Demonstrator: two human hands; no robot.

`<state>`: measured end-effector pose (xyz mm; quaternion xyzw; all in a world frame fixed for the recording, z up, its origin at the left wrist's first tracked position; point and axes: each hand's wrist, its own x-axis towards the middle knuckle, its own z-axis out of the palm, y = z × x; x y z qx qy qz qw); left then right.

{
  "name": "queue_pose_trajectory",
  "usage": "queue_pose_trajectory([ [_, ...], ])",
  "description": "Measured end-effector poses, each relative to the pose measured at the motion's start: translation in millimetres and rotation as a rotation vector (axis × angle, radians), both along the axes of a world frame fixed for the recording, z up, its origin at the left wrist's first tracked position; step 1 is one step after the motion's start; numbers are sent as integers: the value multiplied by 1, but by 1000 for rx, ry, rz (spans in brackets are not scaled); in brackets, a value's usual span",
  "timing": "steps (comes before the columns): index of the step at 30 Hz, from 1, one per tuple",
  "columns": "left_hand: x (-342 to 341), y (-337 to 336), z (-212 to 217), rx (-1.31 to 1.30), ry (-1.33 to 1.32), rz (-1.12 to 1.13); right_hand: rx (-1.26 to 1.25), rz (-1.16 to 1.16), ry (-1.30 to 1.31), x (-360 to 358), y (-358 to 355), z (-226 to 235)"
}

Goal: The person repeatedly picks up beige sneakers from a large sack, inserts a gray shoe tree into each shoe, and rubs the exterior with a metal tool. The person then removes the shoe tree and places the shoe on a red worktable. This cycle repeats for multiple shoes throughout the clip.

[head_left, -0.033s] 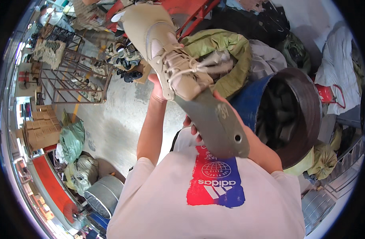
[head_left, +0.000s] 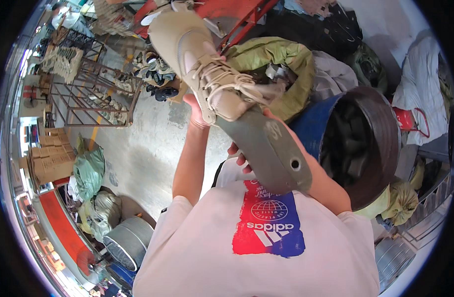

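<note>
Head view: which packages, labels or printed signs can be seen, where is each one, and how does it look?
Cardboard boxes: stacked at the far left, brown, rectangular.
Printed patch on the white shirt: bottom centre, red-to-blue block with a white globe and white stripes.
Pale mark on the grey shoe form: small, near the tan boot.
Green sacks: on the floor at left, bulging, tied.
No screens are visible.

Shoe [head_left: 202,64] on last [head_left: 266,148], drum [head_left: 365,143] at right.

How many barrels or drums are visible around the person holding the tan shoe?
2 that are clear: a blue drum with a dark rim at the person's right, beside the shoe, and a grey drum lying on the floor lower left. Others may be hidden in the clutter.
</note>
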<state>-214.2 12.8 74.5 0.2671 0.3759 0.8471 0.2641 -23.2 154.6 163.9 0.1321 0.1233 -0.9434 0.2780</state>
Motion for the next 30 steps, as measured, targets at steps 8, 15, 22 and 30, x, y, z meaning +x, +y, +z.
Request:
queue_pose_trajectory([
  [8,23,-86,0,389,-647,182,766,-36,243,10,-48,41],
  [15,0,-131,39,546,-281,177,627,65,377,-5,-85,27],
  [22,-35,-164,49,672,-84,23,374,124,551,-36,-114,-7],
  [30,-61,-173,41,676,-276,-262,600,-70,717,-67,-139,-17],
])
